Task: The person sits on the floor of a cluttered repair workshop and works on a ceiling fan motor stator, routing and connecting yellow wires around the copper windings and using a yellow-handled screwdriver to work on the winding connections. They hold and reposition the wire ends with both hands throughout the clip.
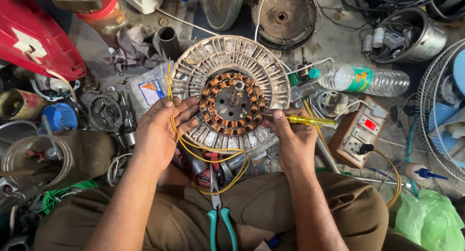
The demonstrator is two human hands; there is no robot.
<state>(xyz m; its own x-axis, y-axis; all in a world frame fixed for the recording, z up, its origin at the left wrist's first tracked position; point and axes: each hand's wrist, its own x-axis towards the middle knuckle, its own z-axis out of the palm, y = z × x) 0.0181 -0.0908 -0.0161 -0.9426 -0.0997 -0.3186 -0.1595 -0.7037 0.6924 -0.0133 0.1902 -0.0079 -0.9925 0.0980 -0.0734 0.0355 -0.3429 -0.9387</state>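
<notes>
A: Motor housing (230, 91), round and finned, lies flat between both hands on the floor; copper winding ring (233, 104) at centre, shaft pointing up at the camera.

B: Hands?

A: Left hand (160, 130) on the near-left rim, fingers curled on yellow wires (208, 152). Right hand (290, 135) is clamped on a yellow-handled screwdriver (310, 120); long axis runs left-right, tip toward the winding, which lies just left of it.

B: Labels?

A: Clear bottle (368, 79), green-and-orange label, far right. White packet (151, 89), blue-and-orange print, left of housing. Green-handled pliers (219, 217) in lap.
</notes>
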